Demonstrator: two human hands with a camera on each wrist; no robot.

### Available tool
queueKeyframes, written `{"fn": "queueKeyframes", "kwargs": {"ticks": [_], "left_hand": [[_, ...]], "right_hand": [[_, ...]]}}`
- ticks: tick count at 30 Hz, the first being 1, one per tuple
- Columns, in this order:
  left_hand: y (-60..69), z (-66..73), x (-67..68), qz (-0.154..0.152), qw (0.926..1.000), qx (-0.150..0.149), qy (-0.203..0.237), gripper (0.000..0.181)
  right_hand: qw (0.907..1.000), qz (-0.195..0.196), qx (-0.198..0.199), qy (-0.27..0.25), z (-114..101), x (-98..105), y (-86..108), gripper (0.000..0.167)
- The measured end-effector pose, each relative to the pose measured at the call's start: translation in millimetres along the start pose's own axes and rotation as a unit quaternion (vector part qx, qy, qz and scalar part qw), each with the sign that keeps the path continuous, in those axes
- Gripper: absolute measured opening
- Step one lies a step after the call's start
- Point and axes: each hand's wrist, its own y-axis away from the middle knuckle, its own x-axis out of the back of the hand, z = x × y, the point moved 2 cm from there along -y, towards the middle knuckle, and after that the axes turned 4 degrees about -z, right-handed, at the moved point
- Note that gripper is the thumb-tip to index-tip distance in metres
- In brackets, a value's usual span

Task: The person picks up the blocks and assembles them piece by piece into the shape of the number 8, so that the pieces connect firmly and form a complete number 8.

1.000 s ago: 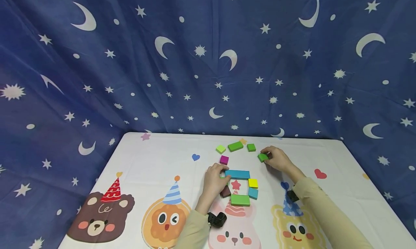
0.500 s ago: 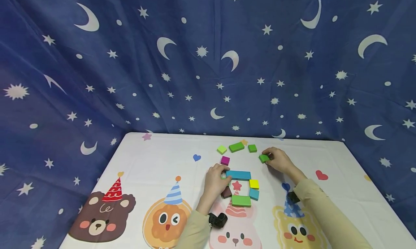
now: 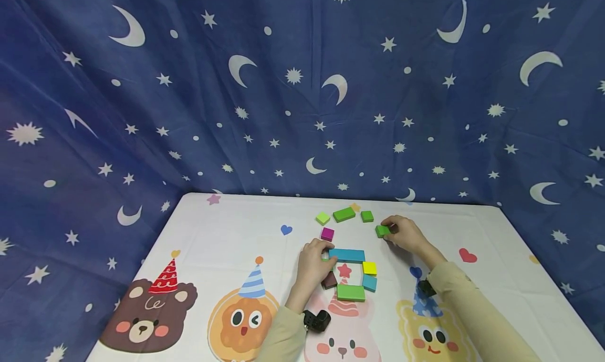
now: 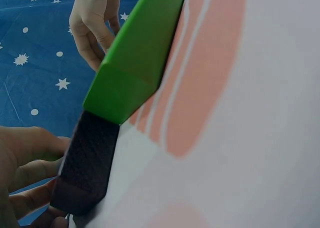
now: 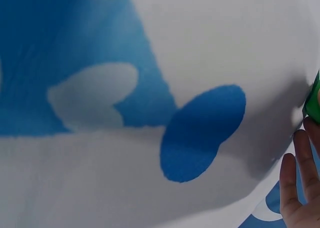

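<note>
In the head view the left hand [image 3: 313, 265] curls round the left side of a block ring, its fingers at a mostly hidden green block [image 3: 324, 255], beside a dark brown block [image 3: 329, 280]. The ring also has a long blue block [image 3: 347, 255], a yellow block [image 3: 369, 268], a small blue block [image 3: 369, 283] and a long green block [image 3: 351, 292]. Farther right, the right hand [image 3: 407, 235] pinches a small green block [image 3: 382, 231] between thumb and fingers. The left wrist view shows the brown block [image 4: 86, 160] touching the long green one [image 4: 130, 63].
Behind the ring lie a magenta block [image 3: 327, 234], a light green block [image 3: 323, 218], a longer green block [image 3: 344, 214] and a small green block [image 3: 367, 216]. The white tablecloth [image 3: 236, 225] has printed animals; a blue starry curtain [image 3: 283, 89] hangs behind.
The green block in the right hand has turned slightly. The left hand and the other blocks stay in place on the table; the head view has shifted a little.
</note>
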Motion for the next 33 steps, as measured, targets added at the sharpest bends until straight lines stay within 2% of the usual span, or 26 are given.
{"fn": "queueKeyframes", "kwargs": {"ticks": [22,33], "left_hand": [[-0.2,-1.4,-1.1,-0.001,1.0,0.0,0.001,0.024],[0.0,-1.2,-0.8,-0.002,1.0,0.0,0.0,0.025]], "right_hand": [[0.9997,0.018,-0.013,-0.012,-5,-4,13.4,0.036],[0.9994,0.024,-0.004,-0.026,-11,-9,22.2,0.036]]}}
